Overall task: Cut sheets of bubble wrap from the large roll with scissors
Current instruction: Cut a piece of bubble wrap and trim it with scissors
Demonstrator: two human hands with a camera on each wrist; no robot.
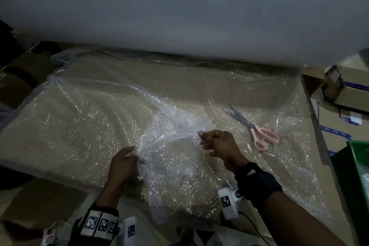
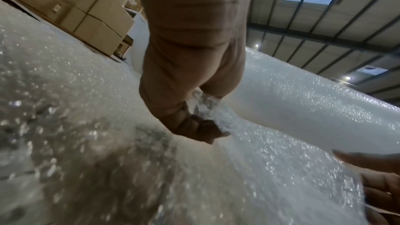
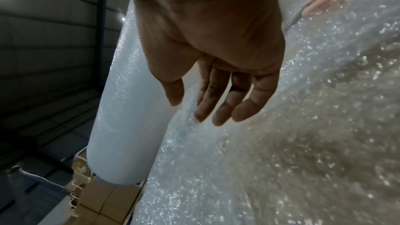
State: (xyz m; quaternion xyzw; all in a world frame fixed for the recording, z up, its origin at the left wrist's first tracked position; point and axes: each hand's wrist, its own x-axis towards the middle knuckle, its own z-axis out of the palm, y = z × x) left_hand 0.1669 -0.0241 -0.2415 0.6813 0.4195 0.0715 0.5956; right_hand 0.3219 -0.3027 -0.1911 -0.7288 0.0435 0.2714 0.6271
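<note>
The large white bubble wrap roll (image 1: 179,16) lies across the far side of the work surface, also in the left wrist view (image 2: 303,100) and the right wrist view (image 3: 121,126). A loose bubble wrap sheet (image 1: 89,118) runs from it toward me, rumpled in the middle. My left hand (image 1: 129,158) grips a bunched fold of the sheet, its fingers curled round it (image 2: 194,117). Just to the right, my right hand (image 1: 211,142) hovers by the raised fold with loose, nearly straight fingers (image 3: 216,105), holding nothing. Pink-handled scissors (image 1: 257,129) lie on the sheet, right of that hand.
Cardboard boxes with blue tape (image 1: 347,90) stand at the right, with a green bin (image 1: 359,166) in front of them. More stacked cartons (image 2: 86,14) sit beyond the left end of the roll. Brown cardboard (image 1: 40,201) shows under the sheet's near left edge.
</note>
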